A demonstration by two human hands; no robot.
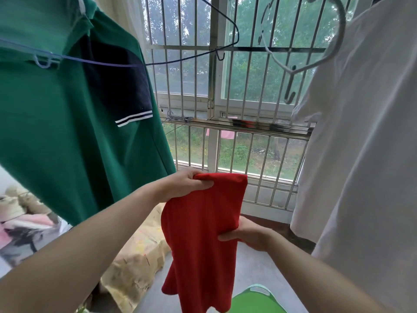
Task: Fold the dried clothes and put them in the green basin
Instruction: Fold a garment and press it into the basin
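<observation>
Between two garments hanging by a barred window (pixel 248 136), a person holds up a red garment (pixel 203 222) with both bare hands. The left hand (pixel 185 185) grips its folded top edge, fingers curled over the cloth and the thumb pressed along the front. Lower and to the right, the right hand (pixel 250 234) pinches the garment's side edge, thumb flat on the front and fingers hidden behind the fabric. The red cloth hangs doubled over and loose below both hands, its lower hem flaring out; what kind of garment it is I cannot tell from the folds. Directly beneath it, at the bottom edge of the view, the green basin (pixel 255 301) stands on a grey floor, only its far rim and handle slot showing, partly covered by the hem. A green shirt (pixel 67 143) with a dark striped sleeve hangs at left behind a blue wire hanger (pixel 46 61); a white garment (pixel 361 154) hangs at right beside a white hanger (pixel 343 26). A bed with a yellow sheet (pixel 140 256) lies at lower left.
</observation>
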